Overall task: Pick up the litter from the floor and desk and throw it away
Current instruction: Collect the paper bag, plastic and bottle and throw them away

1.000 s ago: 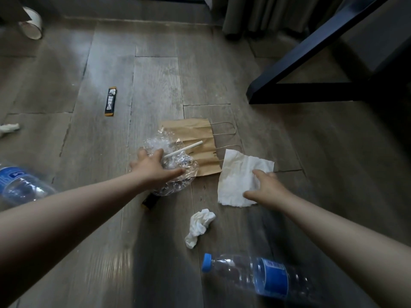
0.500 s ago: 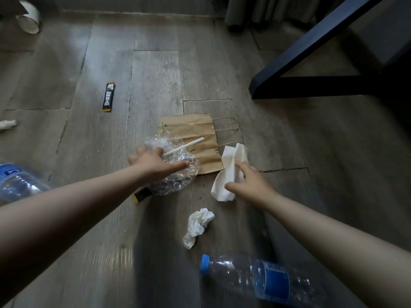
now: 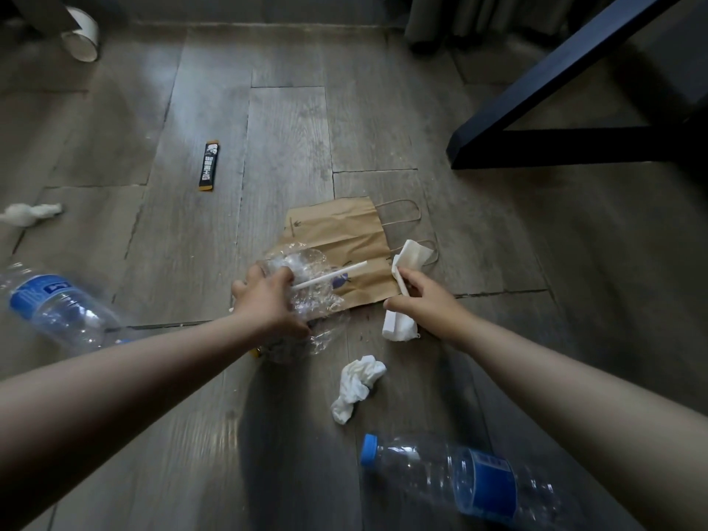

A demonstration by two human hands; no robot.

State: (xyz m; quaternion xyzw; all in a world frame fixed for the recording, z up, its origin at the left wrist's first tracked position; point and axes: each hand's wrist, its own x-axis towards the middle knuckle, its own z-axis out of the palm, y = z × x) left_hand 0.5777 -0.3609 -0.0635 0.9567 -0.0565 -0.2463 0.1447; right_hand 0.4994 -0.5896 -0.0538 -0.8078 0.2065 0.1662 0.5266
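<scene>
wood floor: paper bag, two bottles (capped), crumpled tissue, wrapper.

Single head-worn wide-angle cam, sitting above the person's arms and pointing forward and down at the wood floor. Both forearms are filling the bottom corners. The left hand, gripping clear plastic wrap, and the right hand, holding a paper napkin, are sitting near frame centre at arm's reach. Planks are bowing toward the edges. The top of the frame is taking in the wall base and a dark furniture leg; a water bottle is sitting at the left edge.
</scene>
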